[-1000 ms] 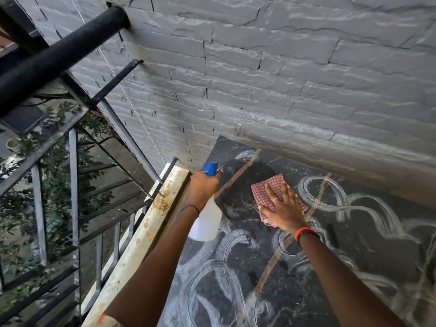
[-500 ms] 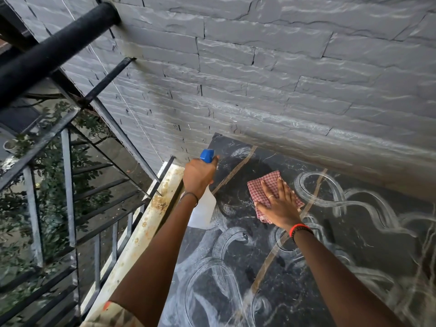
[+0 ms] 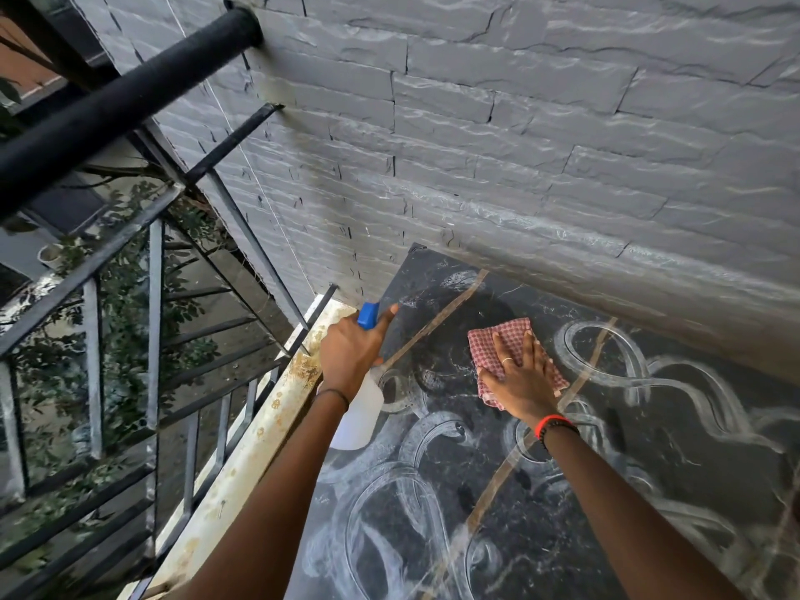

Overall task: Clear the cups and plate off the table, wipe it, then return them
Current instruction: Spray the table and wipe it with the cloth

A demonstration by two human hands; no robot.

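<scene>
A dark marble table [image 3: 649, 491] with white wipe streaks fills the lower right. My right hand [image 3: 521, 376] presses flat, fingers straight, on a red checked cloth [image 3: 511, 335] near the table's far left corner. My left hand [image 3: 350, 352] grips a white spray bottle [image 3: 361, 415] with a blue nozzle [image 3: 368, 316] over the table's left edge, index finger stretched forward. No cups or plate are in view.
A grey brick wall [image 3: 519, 145] runs right behind the table. A rusty cream ledge [image 3: 259, 435] and black metal railing [image 3: 151, 318] border the left side, with a thick black pipe [image 3: 121, 106] overhead and foliage below.
My right hand has slid the cloth a little further toward the wall. The spray bottle stays in my left hand at the table's left edge, and the view has shifted slightly.
</scene>
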